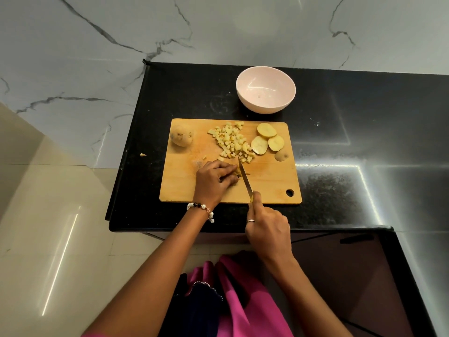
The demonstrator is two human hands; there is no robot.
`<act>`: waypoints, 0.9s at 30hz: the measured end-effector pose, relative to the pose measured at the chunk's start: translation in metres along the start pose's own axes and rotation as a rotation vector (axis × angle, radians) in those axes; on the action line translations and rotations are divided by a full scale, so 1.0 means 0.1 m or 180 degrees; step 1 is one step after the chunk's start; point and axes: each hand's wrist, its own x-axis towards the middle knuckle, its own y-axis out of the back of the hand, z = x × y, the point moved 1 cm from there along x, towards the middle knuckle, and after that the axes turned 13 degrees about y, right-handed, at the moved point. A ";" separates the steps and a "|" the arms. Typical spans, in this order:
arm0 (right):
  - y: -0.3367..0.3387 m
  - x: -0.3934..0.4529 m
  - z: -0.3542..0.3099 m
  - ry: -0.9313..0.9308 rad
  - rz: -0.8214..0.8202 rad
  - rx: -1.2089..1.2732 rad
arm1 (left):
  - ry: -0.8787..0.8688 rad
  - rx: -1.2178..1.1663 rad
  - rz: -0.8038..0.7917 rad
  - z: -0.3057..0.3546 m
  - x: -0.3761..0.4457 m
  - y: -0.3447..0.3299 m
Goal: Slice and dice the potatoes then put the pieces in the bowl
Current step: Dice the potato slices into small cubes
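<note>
- We're mid-dice: right hand point(268, 228) grips the knife point(244, 177), left hand point(215, 177) curls over potato strips (mostly hidden) on the cutting board point(267, 181).
- Next, we judge: more cuts, then diced pieces point(232, 142) into the empty bowl point(266, 92).

Left hand point(213, 178) presses down with curled fingers point(229, 169); right hand point(267, 229) grips, forefinger extended.

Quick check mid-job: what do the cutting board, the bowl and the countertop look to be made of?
Cutting board: light wood or bamboo, matte, with faint grain and a hanging hole. Bowl: pale pink, glossy; plastic or glazed ceramic, I cannot tell which. Countertop: black polished stone, probably granite, judging by speckles and sharp reflections.
</note>
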 end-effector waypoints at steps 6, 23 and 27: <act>-0.04 0.02 -0.07 0.0011 -0.0143 -0.0137 | -0.0024 -0.0051 0.0060 0.01 -0.01 -0.01; -0.08 0.02 -0.08 -0.0073 -0.0207 -0.0272 | -0.0036 -0.0048 0.0101 -0.01 0.01 -0.03; -0.04 0.14 -0.09 -0.0061 -0.0017 0.0028 | -0.0050 -0.0005 -0.0036 -0.06 0.01 0.06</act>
